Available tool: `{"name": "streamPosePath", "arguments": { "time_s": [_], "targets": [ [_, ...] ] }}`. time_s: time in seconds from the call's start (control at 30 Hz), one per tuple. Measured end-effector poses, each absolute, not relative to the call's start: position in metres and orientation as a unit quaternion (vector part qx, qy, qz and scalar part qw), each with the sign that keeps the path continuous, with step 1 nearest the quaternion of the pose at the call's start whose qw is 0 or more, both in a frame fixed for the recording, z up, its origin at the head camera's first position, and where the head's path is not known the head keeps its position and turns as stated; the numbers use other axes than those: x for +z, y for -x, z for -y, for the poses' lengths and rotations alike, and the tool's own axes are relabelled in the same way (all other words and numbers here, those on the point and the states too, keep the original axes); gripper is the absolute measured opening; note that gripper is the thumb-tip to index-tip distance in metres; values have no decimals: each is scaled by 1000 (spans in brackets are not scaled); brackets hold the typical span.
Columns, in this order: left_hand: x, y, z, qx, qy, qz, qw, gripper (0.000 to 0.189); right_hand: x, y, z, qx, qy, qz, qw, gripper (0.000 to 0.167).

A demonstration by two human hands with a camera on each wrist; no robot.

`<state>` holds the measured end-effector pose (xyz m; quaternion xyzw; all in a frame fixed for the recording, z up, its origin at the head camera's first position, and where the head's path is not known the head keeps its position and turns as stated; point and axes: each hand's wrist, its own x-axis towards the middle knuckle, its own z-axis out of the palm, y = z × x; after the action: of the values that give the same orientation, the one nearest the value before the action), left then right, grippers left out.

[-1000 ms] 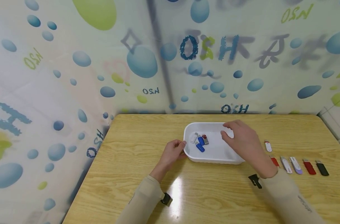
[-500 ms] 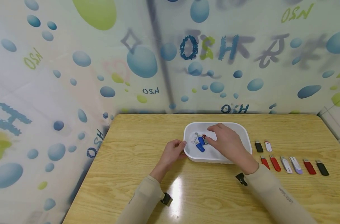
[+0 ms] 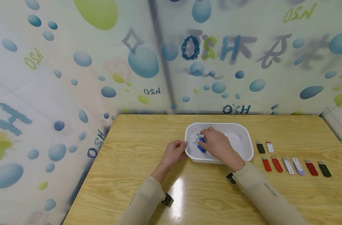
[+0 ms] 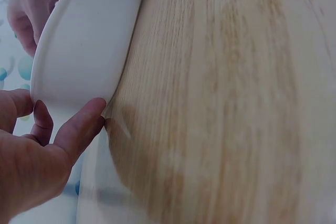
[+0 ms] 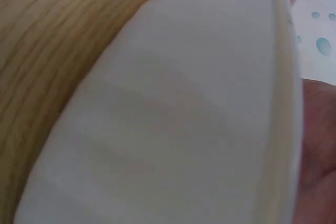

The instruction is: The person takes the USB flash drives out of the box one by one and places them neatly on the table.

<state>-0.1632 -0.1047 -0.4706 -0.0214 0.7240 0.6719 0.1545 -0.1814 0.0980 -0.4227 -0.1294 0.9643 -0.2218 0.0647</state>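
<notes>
A white plastic bin (image 3: 241,147) stands on the wooden table. My left hand (image 3: 173,152) holds its left end, fingertips at the rim and low on the wall; the left wrist view shows that hand (image 4: 47,153) against the outside. My right hand (image 3: 218,143) is inside the bin, thumb and fingers spread apart over the USB sticks. Of these, a white USB stick (image 3: 195,138) and a blue USB stick (image 3: 201,148) show. A second blue one and a red-and-silver one are partly hidden by the hand. In the right wrist view the bin's wall (image 5: 173,98) covers most of that hand.
Right of the bin, several USB sticks lie in two rows, among them a black one (image 3: 260,147), a white one with a red end (image 3: 270,147), a red one (image 3: 267,164) and a dark one (image 3: 324,169). A patterned wall covering (image 3: 142,62) rises behind the table.
My right hand has moved left from the bin's right side to the USB sticks at its left end, uncovering USB sticks on the table. My left hand stays at the bin.
</notes>
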Motion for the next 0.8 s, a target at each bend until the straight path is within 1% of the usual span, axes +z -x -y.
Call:
{"name": "streamPosePath", "arguments": {
  "time_s": [0.2, 0.43, 0.5, 0.63, 0.67, 0.8],
  "targets": [
    [-471, 163, 105, 669, 23, -727, 154, 35, -433, 185, -89, -198, 125, -967, 98, 47],
    [-471, 163, 104, 675, 20, -723, 149, 34, -443, 188, -84, -183, 129, -969, 101, 43],
    [-471, 163, 104, 676, 19, -722, 148, 35, -444, 189, -84, -181, 131, -969, 101, 38],
    [-471, 163, 103, 678, 19, -720, 146, 35, -446, 191, -82, -176, 138, -969, 101, 19],
    [-471, 162, 103, 679, 19, -719, 146, 35, -446, 192, -81, -174, 141, -969, 100, 18],
    [-471, 163, 104, 677, 22, -721, 147, 35, -449, 193, -79, -168, 151, -970, 88, 28]
  ]
}}
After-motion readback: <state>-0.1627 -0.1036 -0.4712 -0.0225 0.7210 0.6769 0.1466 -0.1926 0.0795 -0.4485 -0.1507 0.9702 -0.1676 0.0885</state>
